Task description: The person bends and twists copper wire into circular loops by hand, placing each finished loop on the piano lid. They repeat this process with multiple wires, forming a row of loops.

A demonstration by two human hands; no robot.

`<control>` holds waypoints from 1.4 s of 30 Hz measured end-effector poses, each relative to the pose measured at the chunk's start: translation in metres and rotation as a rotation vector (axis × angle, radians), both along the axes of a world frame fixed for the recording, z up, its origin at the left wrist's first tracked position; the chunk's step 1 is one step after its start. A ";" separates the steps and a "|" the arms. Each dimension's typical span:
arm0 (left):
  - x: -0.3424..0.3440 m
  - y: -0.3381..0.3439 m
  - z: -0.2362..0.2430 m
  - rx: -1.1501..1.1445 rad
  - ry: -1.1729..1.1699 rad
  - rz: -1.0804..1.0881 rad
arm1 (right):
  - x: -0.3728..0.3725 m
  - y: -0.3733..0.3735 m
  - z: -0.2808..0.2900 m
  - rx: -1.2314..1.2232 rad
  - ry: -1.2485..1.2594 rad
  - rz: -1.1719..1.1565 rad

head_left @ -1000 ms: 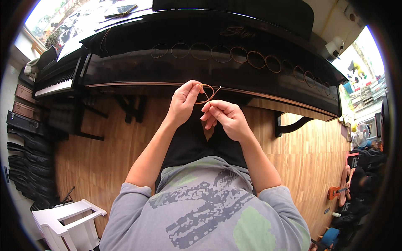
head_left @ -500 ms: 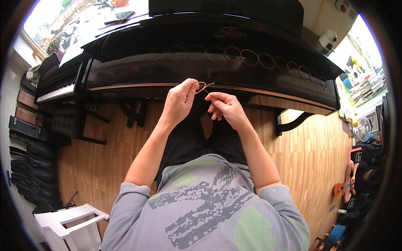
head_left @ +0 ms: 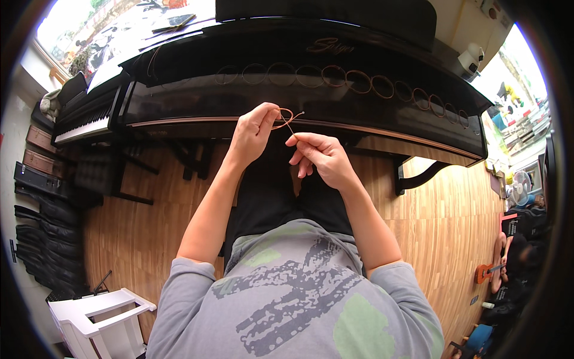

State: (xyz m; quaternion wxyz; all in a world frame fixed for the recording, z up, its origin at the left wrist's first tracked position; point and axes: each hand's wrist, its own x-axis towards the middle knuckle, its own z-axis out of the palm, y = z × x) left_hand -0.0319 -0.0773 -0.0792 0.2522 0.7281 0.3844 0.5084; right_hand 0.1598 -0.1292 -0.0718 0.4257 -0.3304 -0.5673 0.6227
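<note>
Out in front of me, before the piano's edge, my left hand [head_left: 253, 133] pinches a thin copper-coloured guitar string [head_left: 291, 115] wound into a small loop. A free tip with a small knob sticks out on the loop's right side. My right hand [head_left: 324, 157] is closed too, thumb against forefinger on the string's thin tail below the loop; its other fingers are curled loosely. Behind the hands, a row of several similar coiled strings [head_left: 357, 82] lies on the closed lid of a black upright piano [head_left: 197, 99].
A digital keyboard [head_left: 84, 130] stands at the left with a black padded stool [head_left: 98, 175]. Black cases [head_left: 39, 251] line the left wall, and a white wooden chair [head_left: 101, 317] is at the lower left. At the far right, a person holds an orange ukulele [head_left: 483, 273].
The loop has risen slightly and looks wider. My left hand has moved a little up and left. The stretch of string between the loop and my right fingers is longer.
</note>
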 end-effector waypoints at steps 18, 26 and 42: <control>0.017 0.019 -0.024 -0.611 -0.592 -0.272 | 0.006 0.021 -0.005 0.034 -0.089 -0.110; 0.034 0.018 -0.008 -0.851 -1.029 -0.391 | 0.007 0.054 -0.034 0.003 0.149 -0.182; 0.030 0.025 -0.017 -0.723 -0.953 -0.413 | 0.002 0.070 -0.028 -0.106 0.265 -0.303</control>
